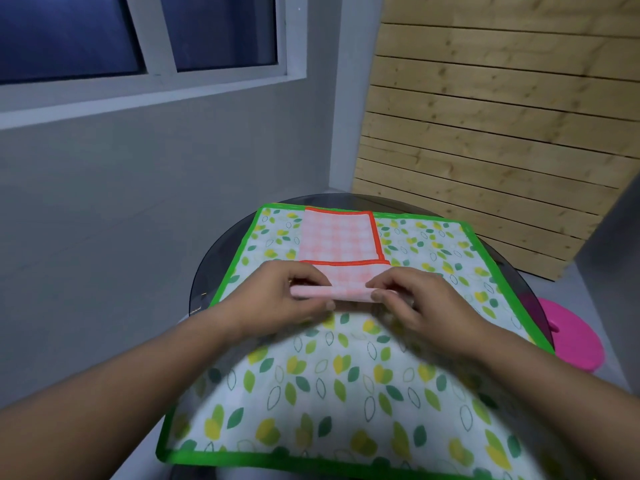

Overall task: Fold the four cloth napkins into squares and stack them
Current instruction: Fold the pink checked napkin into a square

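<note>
Head view: left hand [277,299] and right hand [426,301] fingers curled, both pinching near folded edge of pink checked cloth napkin with orange-red border [339,237]. Napkin lies on white leaf-print cloth with green border [346,393], over round dark glass table [214,258].

Looks down on a round dark desk [214,258] draped with a leaf-print cloth [346,375] edged in green. Shows a pink checked napkin [337,237] with an orange-red border lying on that cloth, its near edge rolled up into a fold. Catches the left hand [277,296] and right hand [419,299] pinching that fold at either end, fingers curled. Takes in a pink round object [571,337] beyond the desk's right rim, a window [138,36] and a wooden slat wall [502,133].
</note>
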